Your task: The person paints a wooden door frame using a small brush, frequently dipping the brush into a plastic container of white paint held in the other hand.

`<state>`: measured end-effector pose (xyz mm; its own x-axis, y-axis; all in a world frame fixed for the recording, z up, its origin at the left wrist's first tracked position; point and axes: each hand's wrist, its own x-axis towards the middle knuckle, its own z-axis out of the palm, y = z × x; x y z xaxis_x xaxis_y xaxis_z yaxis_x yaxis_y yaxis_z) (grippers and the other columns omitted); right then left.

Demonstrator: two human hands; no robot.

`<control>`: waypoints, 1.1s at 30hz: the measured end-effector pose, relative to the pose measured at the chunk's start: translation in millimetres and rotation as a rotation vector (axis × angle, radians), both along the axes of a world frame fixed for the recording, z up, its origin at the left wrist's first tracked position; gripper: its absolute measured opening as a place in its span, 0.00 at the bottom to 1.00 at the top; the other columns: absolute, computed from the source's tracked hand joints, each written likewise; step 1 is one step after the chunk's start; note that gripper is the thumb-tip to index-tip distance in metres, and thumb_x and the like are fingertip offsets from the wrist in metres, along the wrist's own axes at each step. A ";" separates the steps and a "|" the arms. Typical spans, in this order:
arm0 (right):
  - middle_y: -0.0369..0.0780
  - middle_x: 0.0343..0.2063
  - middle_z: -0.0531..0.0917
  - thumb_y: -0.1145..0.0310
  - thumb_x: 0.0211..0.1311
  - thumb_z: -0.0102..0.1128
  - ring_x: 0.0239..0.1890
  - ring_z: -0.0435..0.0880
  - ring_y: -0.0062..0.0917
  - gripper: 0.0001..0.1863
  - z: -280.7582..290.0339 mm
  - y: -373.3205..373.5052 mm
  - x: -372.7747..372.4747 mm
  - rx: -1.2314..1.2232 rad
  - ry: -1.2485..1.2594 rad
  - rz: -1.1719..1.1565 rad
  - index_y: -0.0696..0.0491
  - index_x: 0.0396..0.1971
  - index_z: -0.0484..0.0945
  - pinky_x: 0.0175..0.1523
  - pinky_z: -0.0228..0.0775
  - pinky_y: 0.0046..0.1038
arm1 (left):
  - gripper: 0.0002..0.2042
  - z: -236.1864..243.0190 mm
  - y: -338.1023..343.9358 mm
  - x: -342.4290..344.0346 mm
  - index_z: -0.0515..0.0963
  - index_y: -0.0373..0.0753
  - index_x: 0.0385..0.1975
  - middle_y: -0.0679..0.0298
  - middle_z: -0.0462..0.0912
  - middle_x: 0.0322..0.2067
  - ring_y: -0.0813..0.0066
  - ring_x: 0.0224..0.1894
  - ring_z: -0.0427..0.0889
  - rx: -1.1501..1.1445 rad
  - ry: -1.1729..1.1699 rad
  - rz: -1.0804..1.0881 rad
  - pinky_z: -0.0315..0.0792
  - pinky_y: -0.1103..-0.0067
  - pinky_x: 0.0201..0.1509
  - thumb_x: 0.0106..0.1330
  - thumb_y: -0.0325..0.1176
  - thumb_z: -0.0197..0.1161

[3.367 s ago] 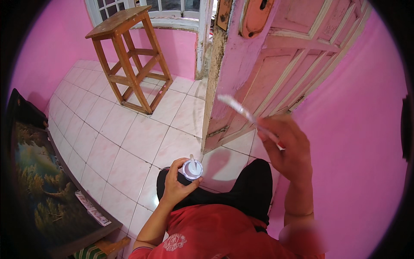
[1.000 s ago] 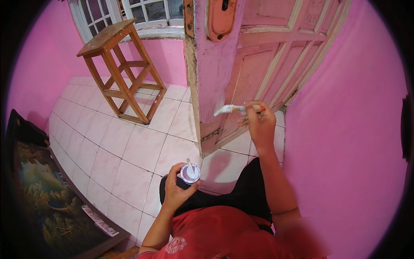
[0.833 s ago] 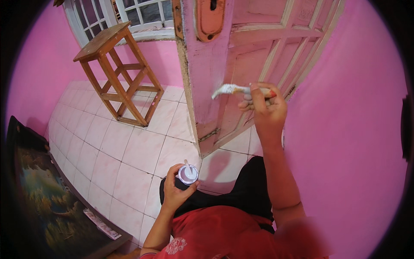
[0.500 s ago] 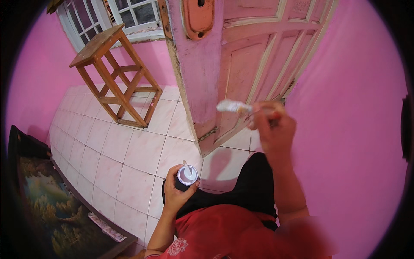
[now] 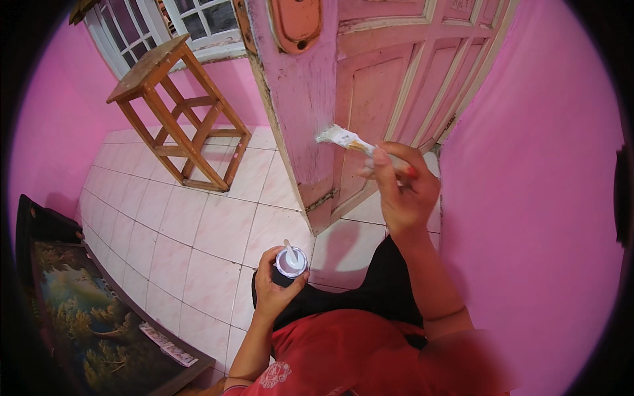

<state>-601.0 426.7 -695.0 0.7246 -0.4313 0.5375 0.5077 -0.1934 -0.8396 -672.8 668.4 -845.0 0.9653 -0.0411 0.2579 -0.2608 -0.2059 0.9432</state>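
Note:
A paintbrush (image 5: 347, 140) with whitened bristles is gripped in my right hand (image 5: 406, 188), its tip at the lower part of the door's left upright. The wooden door (image 5: 376, 99) shows worn pinkish paint, with whitish streaks on that upright. Low in front of me, my left hand (image 5: 279, 290) is wrapped round a small open paint can (image 5: 291, 262). Pale paint shows inside it, and a small stick (image 5: 288, 247) leans out over the rim. My fingers hide much of the can's side.
A wooden stool (image 5: 188, 125) stands on the tiled floor (image 5: 211, 244) at the left, below a white-framed window (image 5: 205, 23). A dark-framed landscape painting (image 5: 86, 310) lies at the lower left. The pink wall (image 5: 535, 185) rises close on my right.
The brush has moved left and slightly up, from in front of the door to the upright's surface. My left hand still holds the can in nearly the same place.

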 end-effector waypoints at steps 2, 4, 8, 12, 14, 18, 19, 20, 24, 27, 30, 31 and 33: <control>0.36 0.25 0.83 0.72 0.66 0.70 0.27 0.86 0.15 0.08 -11.7 -8.6 -5.6 -0.082 -0.098 -0.025 0.56 0.42 0.83 0.31 0.74 0.19 | 0.30 -1.7 0.3 0.1 0.74 0.35 0.53 0.59 0.80 0.49 0.69 0.50 0.81 -0.007 -0.009 0.011 0.73 0.74 0.58 0.50 0.32 0.80; 0.37 0.25 0.82 0.72 0.64 0.72 0.26 0.83 0.14 0.10 -27.2 -11.3 -15.0 -0.228 0.058 -0.076 0.57 0.42 0.82 0.30 0.72 0.19 | 0.31 -1.7 0.4 0.6 0.74 0.35 0.54 0.58 0.80 0.49 0.68 0.50 0.81 -0.006 0.001 -0.005 0.73 0.74 0.58 0.50 0.33 0.80; 0.38 0.25 0.80 0.68 0.64 0.73 0.23 0.78 0.18 0.11 -68.0 -1.0 -8.9 -0.302 0.252 0.016 0.57 0.40 0.82 0.30 0.71 0.22 | 0.31 -3.5 -0.4 2.0 0.74 0.35 0.54 0.58 0.80 0.49 0.67 0.50 0.81 0.003 -0.002 -0.012 0.73 0.73 0.58 0.50 0.33 0.81; 0.36 0.22 0.82 0.72 0.68 0.69 0.27 0.84 0.15 0.08 -63.4 4.8 8.7 -0.425 0.186 -0.018 0.59 0.40 0.82 0.31 0.75 0.20 | 0.32 -6.9 1.4 1.8 0.74 0.35 0.54 0.57 0.80 0.50 0.67 0.50 0.81 -0.006 -0.003 -0.012 0.73 0.73 0.58 0.49 0.33 0.81; 0.36 0.23 0.81 0.71 0.67 0.70 0.25 0.82 0.16 0.09 -51.3 7.7 12.4 -0.287 0.155 -0.022 0.58 0.41 0.82 0.30 0.73 0.20 | 0.32 -5.4 1.5 1.9 0.74 0.35 0.54 0.57 0.80 0.50 0.67 0.50 0.81 -0.008 0.007 -0.020 0.73 0.73 0.58 0.49 0.33 0.81; 0.35 0.26 0.82 0.71 0.66 0.72 0.25 0.80 0.15 0.09 -19.3 6.1 -5.1 -0.128 0.075 -0.037 0.56 0.42 0.83 0.29 0.71 0.19 | 0.32 -6.3 6.0 0.2 0.73 0.35 0.54 0.57 0.80 0.50 0.66 0.51 0.81 0.017 0.010 0.003 0.73 0.73 0.59 0.49 0.33 0.81; 0.37 0.25 0.83 0.70 0.64 0.73 0.25 0.82 0.17 0.09 -20.1 4.2 -8.1 -0.148 -0.004 -0.048 0.55 0.41 0.83 0.29 0.72 0.20 | 0.32 -7.4 6.8 0.2 0.73 0.35 0.55 0.57 0.80 0.50 0.66 0.51 0.81 0.025 0.000 0.006 0.73 0.73 0.59 0.49 0.32 0.81; 0.37 0.25 0.83 0.70 0.64 0.73 0.25 0.82 0.17 0.09 -24.8 2.2 -12.8 -0.150 -0.003 -0.041 0.55 0.41 0.83 0.29 0.72 0.20 | 0.32 -8.7 7.3 -0.1 0.73 0.35 0.55 0.57 0.80 0.50 0.66 0.51 0.81 0.024 0.001 0.013 0.73 0.73 0.59 0.49 0.32 0.81; 0.40 0.24 0.81 0.68 0.63 0.74 0.22 0.79 0.21 0.11 -63.8 4.1 -21.4 -0.436 0.115 -0.075 0.56 0.39 0.83 0.28 0.71 0.23 | 0.32 -12.9 5.0 0.0 0.73 0.35 0.55 0.57 0.79 0.51 0.66 0.52 0.81 -0.037 0.017 -0.005 0.72 0.73 0.59 0.49 0.31 0.80; 0.41 0.25 0.83 0.70 0.64 0.73 0.24 0.82 0.21 0.10 -95.0 11.7 -6.7 -0.460 0.173 -0.014 0.59 0.40 0.83 0.29 0.73 0.23 | 0.32 -16.6 3.0 -0.6 0.73 0.36 0.56 0.57 0.78 0.52 0.66 0.54 0.80 -0.055 0.028 -0.010 0.72 0.72 0.61 0.50 0.30 0.80; 0.40 0.25 0.82 0.70 0.64 0.73 0.23 0.82 0.20 0.10 -100.5 18.6 3.0 -0.396 0.163 -0.011 0.58 0.39 0.82 0.29 0.73 0.22 | 0.32 -22.7 3.1 -1.3 0.72 0.36 0.57 0.57 0.78 0.53 0.66 0.55 0.79 -0.051 0.029 -0.018 0.71 0.72 0.62 0.51 0.30 0.80; 0.40 0.23 0.80 0.68 0.62 0.74 0.20 0.77 0.22 0.10 -96.4 20.8 5.6 -0.337 0.108 -0.040 0.56 0.38 0.82 0.27 0.71 0.23 | 0.32 -23.6 4.2 -2.6 0.72 0.36 0.57 0.56 0.77 0.54 0.66 0.56 0.79 -0.037 0.016 -0.025 0.71 0.72 0.63 0.51 0.29 0.80; 0.40 0.23 0.81 0.69 0.63 0.74 0.21 0.78 0.21 0.10 -79.4 18.3 5.6 -0.332 0.066 -0.079 0.56 0.37 0.82 0.27 0.71 0.23 | 0.33 -23.2 6.2 -4.4 0.69 0.36 0.59 0.56 0.76 0.56 0.66 0.59 0.78 -0.007 0.030 -0.043 0.70 0.70 0.66 0.53 0.27 0.78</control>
<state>-595.4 445.0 -774.4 0.7338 -0.2973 0.6109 0.4267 -0.4981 -0.7549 -677.1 674.6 -868.2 0.9700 -0.0813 0.2289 -0.2405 -0.1887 0.9521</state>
